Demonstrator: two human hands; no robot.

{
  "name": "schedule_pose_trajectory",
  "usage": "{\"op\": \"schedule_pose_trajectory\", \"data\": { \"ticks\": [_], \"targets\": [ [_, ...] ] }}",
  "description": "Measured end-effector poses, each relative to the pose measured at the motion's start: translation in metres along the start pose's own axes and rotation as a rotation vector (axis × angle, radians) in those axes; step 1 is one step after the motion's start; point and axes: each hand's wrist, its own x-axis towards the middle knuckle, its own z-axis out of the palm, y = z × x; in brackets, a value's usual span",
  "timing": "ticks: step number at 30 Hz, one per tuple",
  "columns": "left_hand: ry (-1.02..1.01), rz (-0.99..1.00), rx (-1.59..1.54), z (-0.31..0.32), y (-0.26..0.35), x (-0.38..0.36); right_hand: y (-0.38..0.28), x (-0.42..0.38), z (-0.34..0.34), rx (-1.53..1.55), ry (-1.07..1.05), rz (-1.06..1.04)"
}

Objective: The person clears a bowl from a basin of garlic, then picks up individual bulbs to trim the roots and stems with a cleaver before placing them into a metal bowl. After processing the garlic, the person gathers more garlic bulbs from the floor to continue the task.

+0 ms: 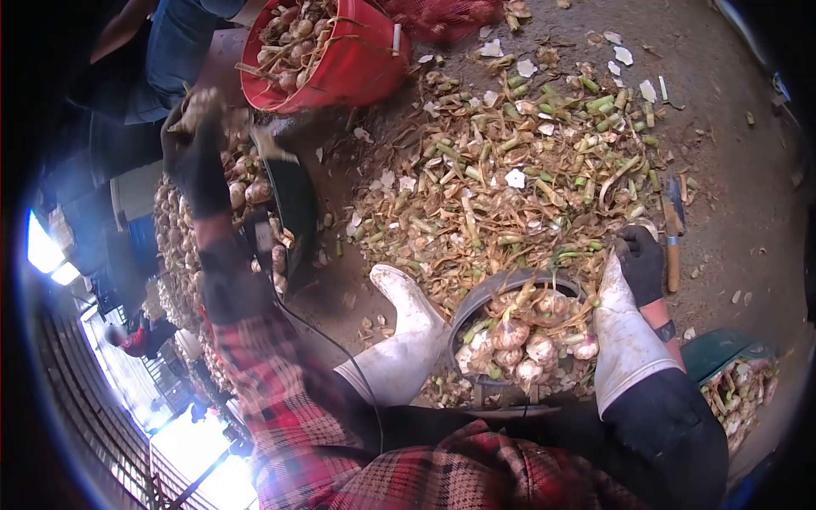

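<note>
My left hand (pixel 202 161), in a dark glove, is raised over a heap of garlic bulbs (pixel 166 212) at the left. Its fingers are curled around a pale, blurred garlic bulb (pixel 201 109). My right hand (pixel 639 263), also gloved, is beside my right white boot (pixel 625 340) with its fingers curled in. Whether it holds anything is hidden. Just right of it, a knife with a wooden handle (pixel 673 263) lies on the ground. Between my boots is a round tub (pixel 463 319) holding trimmed garlic bulbs (pixel 510 336), some with roots and bits of stem.
Cut stems and dry husks (pixel 510 187) cover the ground ahead. A red bucket (pixel 365 64) full of garlic stands at the top, near another person's jeans (pixel 180 47). A green container (pixel 722 348) with trimmings is at the right. A cable (pixel 327 336) runs near my left sleeve.
</note>
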Motion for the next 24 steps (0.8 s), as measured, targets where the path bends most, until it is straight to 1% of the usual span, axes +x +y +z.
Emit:
{"op": "schedule_pose_trajectory", "data": {
  "ticks": [2,3,5,7,9,11,13,16,17,19,20,21,23,24],
  "targets": [
    [-0.039,0.183,0.404,-0.003,-0.032,0.033,0.001,-0.001,0.0,-0.022,-0.001,-0.005],
    [-0.045,0.183,0.397,0.005,-0.029,0.022,-0.003,-0.001,0.0,-0.009,0.002,0.013],
    [0.03,0.763,0.803,0.028,-0.016,-0.017,-0.005,0.0,0.0,-0.004,0.018,0.046],
    [-0.123,0.73,0.629,0.047,-0.037,-0.059,-0.003,0.001,-0.001,0.042,0.0,0.01],
    [-0.43,0.367,0.265,0.07,-0.048,-0.115,-0.008,0.0,-0.004,-0.007,-0.012,0.027],
    [-0.772,-0.17,0.189,0.082,-0.063,-0.159,-0.006,0.0,-0.006,0.048,-0.025,0.085],
    [-0.873,-0.46,-0.015,0.096,-0.067,-0.199,-0.002,-0.001,-0.006,0.073,-0.009,0.077],
    [-0.981,-0.023,0.098,0.123,-0.061,-0.228,-0.012,0.0,-0.006,0.068,-0.026,0.108],
    [-0.995,0.015,0.094,0.136,-0.057,-0.233,-0.009,0.002,-0.006,0.062,-0.022,0.106],
    [-1.034,0.043,0.16,0.159,-0.048,-0.246,-0.006,0.001,-0.007,0.101,-0.038,0.037],
    [-1.108,-0.018,0.137,0.161,-0.043,-0.251,-0.004,-0.003,-0.01,0.124,-0.081,0.131],
    [-1.122,-0.02,0.121,0.161,-0.043,-0.256,0.003,-0.006,-0.011,0.055,-0.089,0.052],
    [-1.056,0.185,0.047,0.147,-0.048,-0.261,-0.018,-0.012,-0.018,0.079,-0.175,0.07],
    [-1.057,0.096,0.127,0.133,-0.038,-0.261,-0.02,-0.016,-0.02,0.075,-0.175,0.087]
  ]
}}
